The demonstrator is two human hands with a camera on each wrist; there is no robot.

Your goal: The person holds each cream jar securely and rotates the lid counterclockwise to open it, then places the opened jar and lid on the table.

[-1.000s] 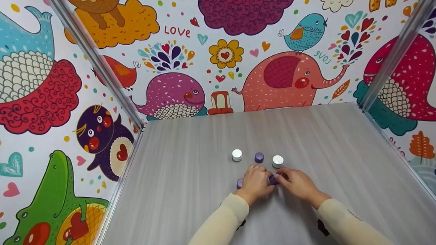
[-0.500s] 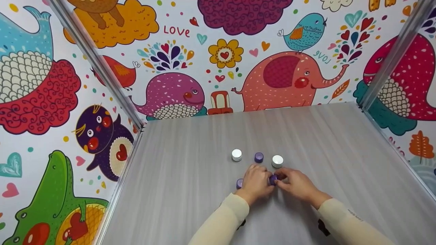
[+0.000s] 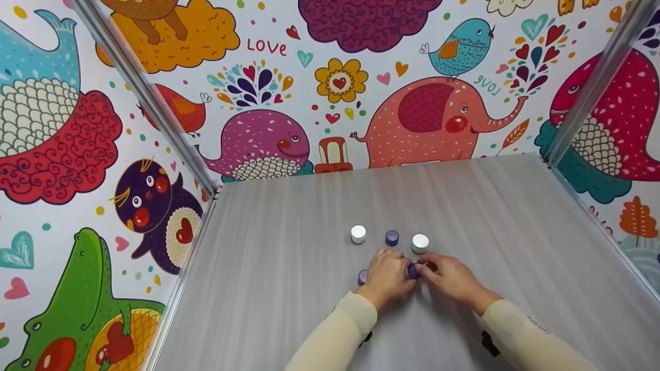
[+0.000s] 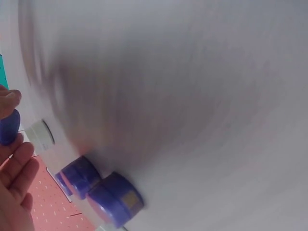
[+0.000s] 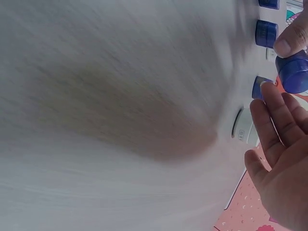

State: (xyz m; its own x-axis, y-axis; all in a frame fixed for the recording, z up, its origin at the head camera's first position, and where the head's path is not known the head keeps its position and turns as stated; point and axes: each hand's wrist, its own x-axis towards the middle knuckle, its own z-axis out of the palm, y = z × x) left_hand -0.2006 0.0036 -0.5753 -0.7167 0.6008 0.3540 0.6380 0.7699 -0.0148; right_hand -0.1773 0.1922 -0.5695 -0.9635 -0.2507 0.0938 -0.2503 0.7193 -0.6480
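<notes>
Both hands meet over the table around a small purple jar (image 3: 413, 271). My left hand (image 3: 389, 274) holds it from the left, fingers bent, back of the hand hiding part of it. From the other side my right hand (image 3: 451, 279) pinches the jar with thumb and fingertips. In the right wrist view the purple jar (image 5: 293, 74) shows between a thumb above and fingers below, its end cut off by the frame edge. The left wrist view catches only a piece of purple jar (image 4: 8, 127) at its left edge.
Beyond the hands stand a white jar (image 3: 358, 234), another purple jar (image 3: 392, 237) and a second white jar (image 3: 420, 243), close to the right fingers. One more purple jar (image 3: 363, 277) is partly hidden by the left wrist. Printed wall panels (image 3: 330, 118) border the grey table (image 3: 268, 257).
The right thumb and fingers shift slightly on the purple jar, away and back again. The left hand stays in place, and the standing jars have not moved.
</notes>
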